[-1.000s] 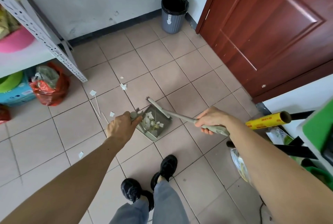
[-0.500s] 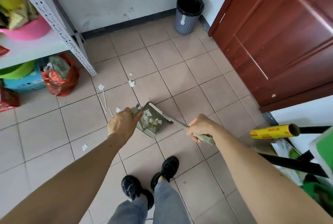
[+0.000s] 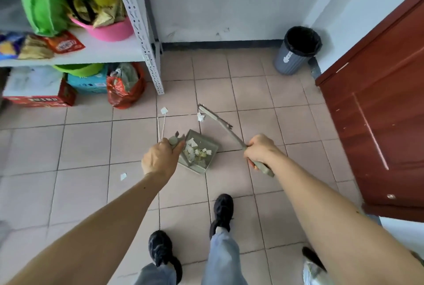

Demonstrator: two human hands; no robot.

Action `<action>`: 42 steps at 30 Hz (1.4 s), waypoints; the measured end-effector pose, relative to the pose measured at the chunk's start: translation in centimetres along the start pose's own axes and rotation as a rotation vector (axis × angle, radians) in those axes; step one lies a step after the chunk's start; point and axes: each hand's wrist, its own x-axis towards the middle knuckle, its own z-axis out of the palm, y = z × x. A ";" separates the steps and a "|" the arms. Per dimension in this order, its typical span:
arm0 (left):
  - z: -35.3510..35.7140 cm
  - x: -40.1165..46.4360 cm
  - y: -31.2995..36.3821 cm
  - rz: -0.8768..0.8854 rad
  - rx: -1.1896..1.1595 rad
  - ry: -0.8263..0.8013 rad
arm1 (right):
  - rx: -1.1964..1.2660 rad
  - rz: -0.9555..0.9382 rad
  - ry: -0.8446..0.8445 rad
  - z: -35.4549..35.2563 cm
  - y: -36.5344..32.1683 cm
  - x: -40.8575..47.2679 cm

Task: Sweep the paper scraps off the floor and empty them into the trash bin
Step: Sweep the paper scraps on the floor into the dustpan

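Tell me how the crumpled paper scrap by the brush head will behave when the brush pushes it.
The crumpled scrap looks thin and very light, so it will probably skid or flutter rather than resist the brush. Being crumpled, it may tumble and hop over the bristles. The smooth floor tiles should let it slide easily toward the dustpan.

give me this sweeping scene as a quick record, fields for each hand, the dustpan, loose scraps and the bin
left hand: left hand grips the dustpan handle
right hand: right hand grips the brush handle, brush head out on the floor
dustpan: dustpan between the hands, holding a pile of paper scraps
loose scraps: scrap by the brush head; scrap near the shelf leg; scrap left of the left hand
trash bin: trash bin in the far corner by the door, black liner, open top
task state: floor not yet cleared, dustpan not yet emptied
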 end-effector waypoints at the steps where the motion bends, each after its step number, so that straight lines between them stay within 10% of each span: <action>1: 0.0 0.5 0.3 -0.030 -0.010 0.009 | -0.017 -0.015 0.007 -0.2 -0.8 0.9; 29: 1.1 6.4 8.8 -0.343 -0.169 0.104 | -0.454 -0.177 -0.363 -15.0 -11.6 11.8; 42: 1.6 5.6 7.5 -0.414 -0.174 0.141 | -0.526 -0.173 -0.297 -6.8 -8.4 12.2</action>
